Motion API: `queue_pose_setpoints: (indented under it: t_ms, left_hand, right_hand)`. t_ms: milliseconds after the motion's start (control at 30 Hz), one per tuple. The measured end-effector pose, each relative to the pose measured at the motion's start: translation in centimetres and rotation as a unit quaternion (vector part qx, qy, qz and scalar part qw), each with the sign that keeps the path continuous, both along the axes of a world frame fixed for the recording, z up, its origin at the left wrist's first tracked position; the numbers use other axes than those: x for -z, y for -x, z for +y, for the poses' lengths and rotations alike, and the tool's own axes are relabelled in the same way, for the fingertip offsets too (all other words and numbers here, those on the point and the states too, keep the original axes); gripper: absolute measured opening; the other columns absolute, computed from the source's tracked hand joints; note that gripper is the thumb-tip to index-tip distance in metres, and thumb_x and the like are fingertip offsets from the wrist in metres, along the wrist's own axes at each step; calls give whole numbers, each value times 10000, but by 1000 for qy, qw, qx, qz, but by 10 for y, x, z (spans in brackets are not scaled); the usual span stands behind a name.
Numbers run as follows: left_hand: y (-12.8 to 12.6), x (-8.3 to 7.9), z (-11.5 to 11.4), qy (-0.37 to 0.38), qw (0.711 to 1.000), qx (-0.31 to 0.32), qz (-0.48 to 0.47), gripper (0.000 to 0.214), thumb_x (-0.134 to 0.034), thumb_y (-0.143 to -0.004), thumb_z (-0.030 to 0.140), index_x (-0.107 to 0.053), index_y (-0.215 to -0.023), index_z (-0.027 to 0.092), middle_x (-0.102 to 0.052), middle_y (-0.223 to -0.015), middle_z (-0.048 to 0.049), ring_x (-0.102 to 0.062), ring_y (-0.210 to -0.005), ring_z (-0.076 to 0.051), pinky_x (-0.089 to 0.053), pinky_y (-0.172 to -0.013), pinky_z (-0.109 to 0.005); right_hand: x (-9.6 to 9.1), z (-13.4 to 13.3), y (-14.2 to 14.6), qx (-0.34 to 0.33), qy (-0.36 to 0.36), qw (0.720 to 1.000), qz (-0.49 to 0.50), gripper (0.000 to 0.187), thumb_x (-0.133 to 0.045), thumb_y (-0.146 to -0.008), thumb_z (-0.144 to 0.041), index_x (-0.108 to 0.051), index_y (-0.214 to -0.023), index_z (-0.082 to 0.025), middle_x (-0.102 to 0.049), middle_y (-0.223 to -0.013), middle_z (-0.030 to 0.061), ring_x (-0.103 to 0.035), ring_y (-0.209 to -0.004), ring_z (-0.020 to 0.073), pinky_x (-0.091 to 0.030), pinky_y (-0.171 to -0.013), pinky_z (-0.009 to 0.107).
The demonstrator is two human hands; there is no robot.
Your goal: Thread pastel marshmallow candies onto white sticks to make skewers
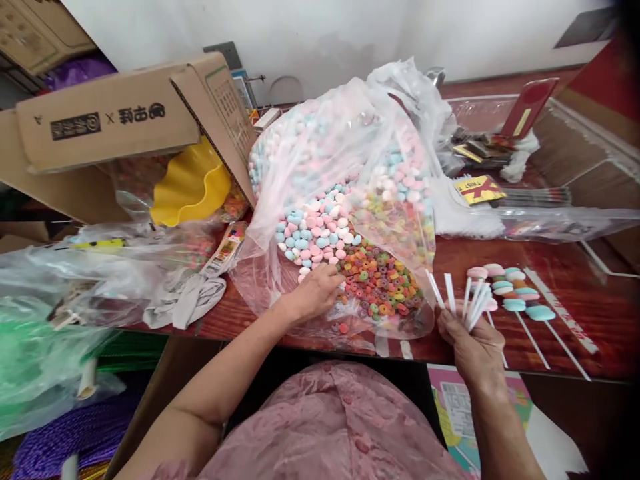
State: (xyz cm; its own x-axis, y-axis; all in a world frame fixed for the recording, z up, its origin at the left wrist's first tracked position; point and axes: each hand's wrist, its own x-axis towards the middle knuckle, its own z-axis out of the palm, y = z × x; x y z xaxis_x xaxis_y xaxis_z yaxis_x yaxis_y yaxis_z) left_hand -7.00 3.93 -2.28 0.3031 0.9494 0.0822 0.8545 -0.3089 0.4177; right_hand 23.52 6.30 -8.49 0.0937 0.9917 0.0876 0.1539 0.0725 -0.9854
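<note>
My left hand [320, 290] is at the opening of a clear plastic bag [265, 267], its fingers bent and drawn together among candies. Whatever lies between those fingertips is hidden. Around them are pink, blue and white marshmallows [317, 233] and, to the right, colourful ring-shaped gummies [383, 280]. A bundle of white sticks [479, 305] fans upward from my right hand [473, 340], which is closed around their lower ends. Just beyond that hand, several finished-looking candy skewers [514, 305] with pink and blue pieces on white sticks lie on the reddish table [450, 257].
A cardboard box [110, 120] with a yellow wavy-edged item [193, 183] stands at left. Plastic bags [115, 260] and a grey cloth [193, 300] lie before it. A clear plastic tray [560, 223] holds packets at right. A red-and-white strip [563, 310] lies beside the skewers.
</note>
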Motion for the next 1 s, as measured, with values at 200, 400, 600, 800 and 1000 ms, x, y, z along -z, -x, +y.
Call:
queue_pose_setpoints:
  t_ms: [200,400,600,800,1000]
  left_hand:
    - [0,-7,-11,58,892,-163,-417,234,-679,-828,293,-752,-1003,156,-698,-890,-58,-642,-797,-178,-521,-731,-313]
    - [-12,-24,-41,178,636,-229,-716,309,-879,-641,308,-785,-901,170,-744,-844,-25,-686,-703,-122,-561,-659,-226]
    - [-11,-26,-51,153,578,-246,-762,376,-935,-555,240,-799,-895,157,-764,-843,-30,-700,-765,-125,-586,-748,-235]
    - [-11,-19,-50,104,537,-271,-792,371,-948,-506,192,-798,-846,181,-768,-835,-9,-689,-753,-116,-581,-724,-234]
    - [-15,-13,-47,90,529,-268,-800,397,-948,-500,216,-792,-864,202,-772,-867,-2,-697,-780,-118,-557,-795,-249]
  right_hand:
    - [-22,-18,8,34,-10,998,48,248,-791,-756,-387,-698,-852,-179,-531,-555,-42,-449,-466,88,-346,-437,225]
    - [-49,-39,42,-193,-80,974,-87,194,-659,-869,-342,-724,-1013,-229,-716,-865,45,-681,-817,212,-547,-724,306]
    - [-48,-47,69,-299,-41,947,-108,161,-528,-962,-312,-656,-937,-217,-617,-692,-5,-592,-653,161,-468,-637,269]
    - [-52,-60,74,-335,-7,935,-120,263,-489,-984,-330,-537,-754,-211,-518,-605,-30,-480,-558,126,-399,-577,258]
    - [-52,-66,79,-340,22,932,-127,239,-490,-981,-375,-590,-842,-209,-576,-673,2,-517,-620,148,-411,-573,255]
